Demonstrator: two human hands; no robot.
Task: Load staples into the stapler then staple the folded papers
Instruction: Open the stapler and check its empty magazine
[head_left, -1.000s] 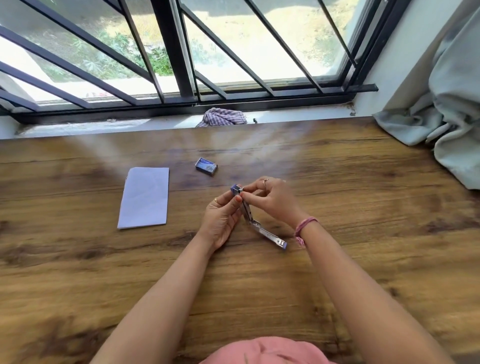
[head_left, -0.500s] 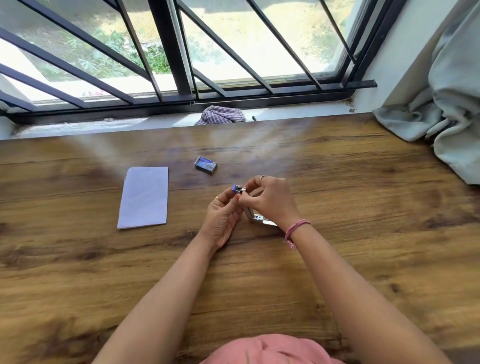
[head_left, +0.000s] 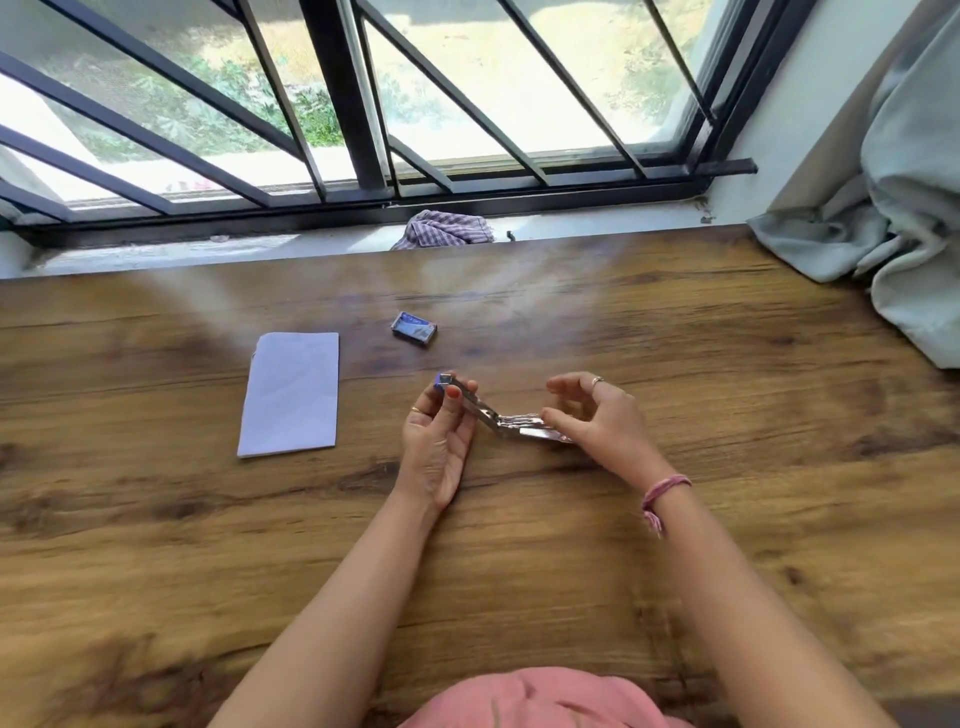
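Small silver metal stapler with blue end cap (head_left: 485, 410), hinged open, at frame centre over brown wooden table (head_left: 727, 415). Left hand (head_left: 441, 441) pinches its blue end, thumb and fingers curled. Right hand (head_left: 597, 415) pinches its other arm, blurred; remaining fingers loosely spread. Folded white paper (head_left: 291, 395) left of centre. Small blue staple box (head_left: 414, 328) above hands.

Wooden table (head_left: 727, 519) with folded papers (head_left: 291, 395), staple box (head_left: 414, 328).
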